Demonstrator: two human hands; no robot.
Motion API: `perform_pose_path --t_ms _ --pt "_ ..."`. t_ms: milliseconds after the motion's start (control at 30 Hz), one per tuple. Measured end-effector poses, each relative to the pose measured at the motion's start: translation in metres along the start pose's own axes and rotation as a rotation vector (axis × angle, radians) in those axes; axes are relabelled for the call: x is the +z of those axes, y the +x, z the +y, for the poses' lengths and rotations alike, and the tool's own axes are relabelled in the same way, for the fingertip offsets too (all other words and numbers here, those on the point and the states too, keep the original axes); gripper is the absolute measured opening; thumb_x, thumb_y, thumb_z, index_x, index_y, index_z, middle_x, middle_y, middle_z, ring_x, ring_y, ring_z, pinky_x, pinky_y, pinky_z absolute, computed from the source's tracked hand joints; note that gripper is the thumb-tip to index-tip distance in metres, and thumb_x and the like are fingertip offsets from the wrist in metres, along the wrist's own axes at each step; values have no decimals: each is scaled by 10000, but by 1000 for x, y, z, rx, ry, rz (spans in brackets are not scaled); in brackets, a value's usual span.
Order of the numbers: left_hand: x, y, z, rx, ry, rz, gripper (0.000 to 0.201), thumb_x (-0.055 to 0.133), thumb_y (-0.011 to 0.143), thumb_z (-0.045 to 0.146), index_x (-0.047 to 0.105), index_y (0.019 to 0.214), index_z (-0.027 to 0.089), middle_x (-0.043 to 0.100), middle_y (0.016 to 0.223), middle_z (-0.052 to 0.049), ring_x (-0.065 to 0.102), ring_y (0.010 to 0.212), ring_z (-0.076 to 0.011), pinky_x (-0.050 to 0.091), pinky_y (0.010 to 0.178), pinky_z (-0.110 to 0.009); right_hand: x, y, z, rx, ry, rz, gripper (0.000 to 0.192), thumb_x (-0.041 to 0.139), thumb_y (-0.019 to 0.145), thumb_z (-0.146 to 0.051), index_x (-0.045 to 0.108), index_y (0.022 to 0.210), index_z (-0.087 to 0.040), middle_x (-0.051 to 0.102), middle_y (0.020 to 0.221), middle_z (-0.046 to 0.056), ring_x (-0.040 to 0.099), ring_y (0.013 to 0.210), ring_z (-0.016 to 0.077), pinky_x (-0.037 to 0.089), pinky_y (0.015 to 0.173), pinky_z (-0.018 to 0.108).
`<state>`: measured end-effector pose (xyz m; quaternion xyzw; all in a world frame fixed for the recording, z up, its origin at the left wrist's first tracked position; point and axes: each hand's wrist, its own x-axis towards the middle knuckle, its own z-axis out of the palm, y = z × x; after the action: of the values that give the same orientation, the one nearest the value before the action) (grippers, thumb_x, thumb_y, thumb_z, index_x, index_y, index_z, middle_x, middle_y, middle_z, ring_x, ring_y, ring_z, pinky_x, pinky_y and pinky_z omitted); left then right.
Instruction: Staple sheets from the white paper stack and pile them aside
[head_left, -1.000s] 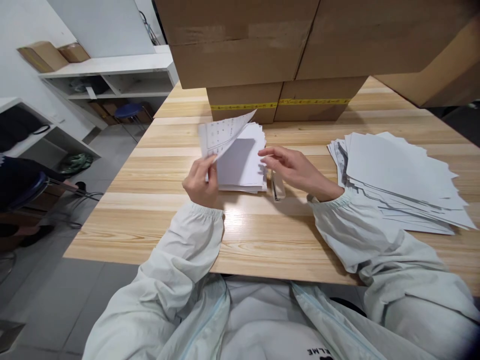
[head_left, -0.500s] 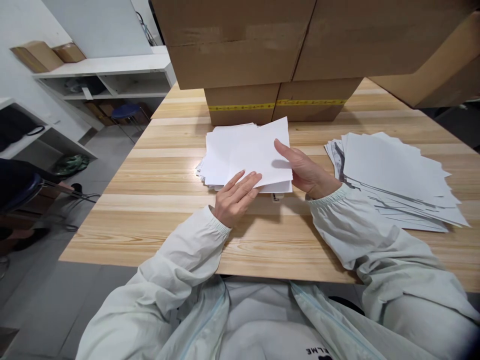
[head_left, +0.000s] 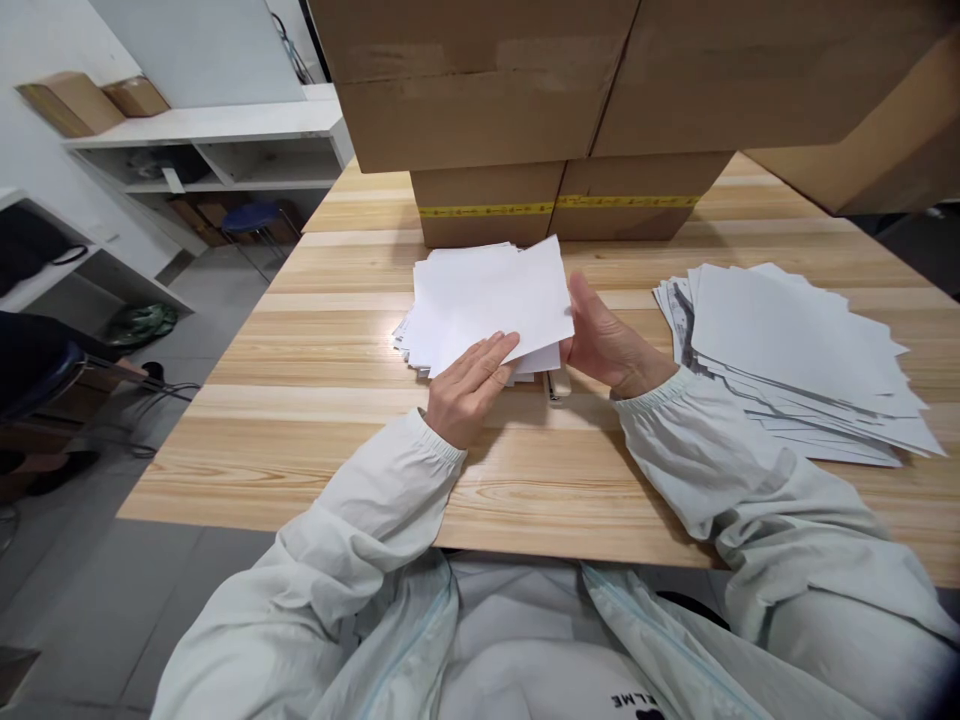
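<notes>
Seated at a light wooden table (head_left: 525, 470), with big stacked cardboard boxes (head_left: 525, 80) along the far edge and white shelving (head_left: 210, 150) off to the left beyond the table. Well apart on the right, a wide loose pile of sheets (head_left: 787, 340), fanned and untidy, flat on the tabletop. In the centre just in front of the boxes, a smaller paper stack (head_left: 431, 335), edges uneven. On top of it and skewed toward the right, the top sheet (head_left: 510, 295), blank side up, its right part overhanging the stack. Right hand (head_left: 607, 345) closed on that sheet's right edge, thumb above, fingers under or behind it, not fully visible. Left hand (head_left: 469, 385) not gripping: fingers straight and close together, laid flat on the sheet's near edge, pressing it down onto the stack. Just beside the stack's near right corner, a small pale object (head_left: 556, 385), mostly hidden by paper and hand; cannot tell what. Step in hand, as a judgement: settling and squaring the top sheet on the centre stack, not yet aligned. Next move likely calling for a slide left and a slight turn to match corners, light pressure from the flat hand to stop lower sheets shifting, then an easy release of the pinched edge.
</notes>
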<state>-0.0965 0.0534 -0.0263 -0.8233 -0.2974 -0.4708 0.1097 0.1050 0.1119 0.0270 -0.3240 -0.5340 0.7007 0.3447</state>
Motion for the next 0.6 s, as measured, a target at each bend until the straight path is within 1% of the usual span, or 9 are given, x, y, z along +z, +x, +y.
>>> perform_pose_path --t_ms 100,167,267,333,367,433,500,533,600 --pt "1 1 2 53 -14 -32 256 460 1002 126 652 1154 201 697 1313 -81 558 1347 -218 526 1118 -443 -2 2 0 44 18 157 499 723 791 -599 713 1065 -182 772 1043 109 721 1000 290 600 878 456" --pt "-2 2 5 55 -12 -27 275 431 1013 160 650 1165 229 695 1323 -60 525 1382 -222 495 1139 -473 -7 4 1 18 14 270 458 813 730 -507 715 1034 -180 777 1007 96 730 972 291 600 894 469" --pt "-12 6 9 -139 2 158 316 403 1030 286 598 1279 271 613 1433 -68 473 1432 -241 473 1140 -501 -17 6 0 -124 19 335 461 843 700 -466 707 1069 -227 780 1013 54 723 1012 291 602 899 481" --pt "-19 10 4 -398 -36 313 391 365 1040 417 522 1370 277 539 1505 -88 475 1432 -249 493 1111 -486 -22 4 -1 -195 3 299 459 832 716 -470 699 1106 -267 777 1043 29 716 1042 280 604 892 471" --pt "-23 13 -2 -528 -91 337 453 331 1039 488 486 1405 272 535 1507 -100 498 1413 -253 513 1086 -471 -23 3 -2 -206 -13 264 447 820 731 -478 699 1112 -278 776 1054 23 717 1039 271 604 886 460" --pt "-29 19 -15 -720 -291 233 589 249 1016 618 470 1426 257 619 1413 -112 596 1312 -251 563 1011 -425 -23 1 -2 -180 -49 177 410 800 755 -491 713 1093 -275 776 1047 22 725 995 251 603 863 429" --pt "-32 23 -29 -802 -527 64 681 232 980 699 521 1388 237 693 1299 -112 664 1212 -254 588 957 -404 -20 -2 0 -113 -91 93 399 804 752 -488 729 1063 -250 778 1009 30 730 923 233 600 823 398" --pt "-32 25 -33 -830 -624 33 689 232 977 706 540 1372 233 706 1276 -108 672 1199 -256 590 955 -407 -17 -2 2 -75 -115 63 408 811 744 -484 733 1058 -236 778 991 36 728 892 228 597 801 386" --pt "-30 25 -38 -909 -791 85 625 303 989 670 570 1341 228 709 1277 -95 657 1222 -254 579 986 -408 -13 -3 5 -14 -158 47 432 808 746 -494 734 1064 -211 776 962 49 720 848 222 588 761 369"
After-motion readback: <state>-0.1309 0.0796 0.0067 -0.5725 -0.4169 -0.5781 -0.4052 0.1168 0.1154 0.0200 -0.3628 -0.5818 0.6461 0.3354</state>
